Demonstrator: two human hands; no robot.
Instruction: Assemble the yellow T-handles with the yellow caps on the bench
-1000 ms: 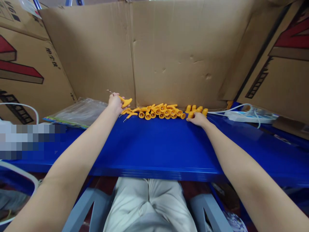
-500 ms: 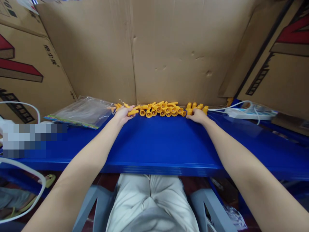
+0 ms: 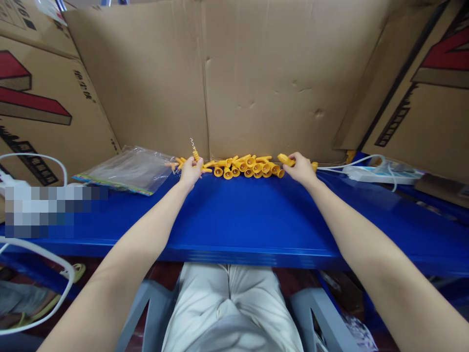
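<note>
My left hand is closed around a yellow plastic piece with a thin metal spiral pointing up from it. More yellow pieces with spirals lie just behind and left of that hand. A short yellow plastic cap-like piece is pinched in my right hand, tilted and pointing left. Beneath and behind that hand, similar yellow pieces are mostly hidden. Between my hands, a row of yellow funnel-ended pieces is piled along the back of the blue table.
Tall cardboard walls the back. A clear plastic bag lies left, a white power strip with cables right. A white cable loops at the left edge. Another person's foot shows below left.
My right hand has lifted the yellow cap-like piece from the group at right. In my left hand the piece with the spiral now points upward. The view has shifted slightly.
</note>
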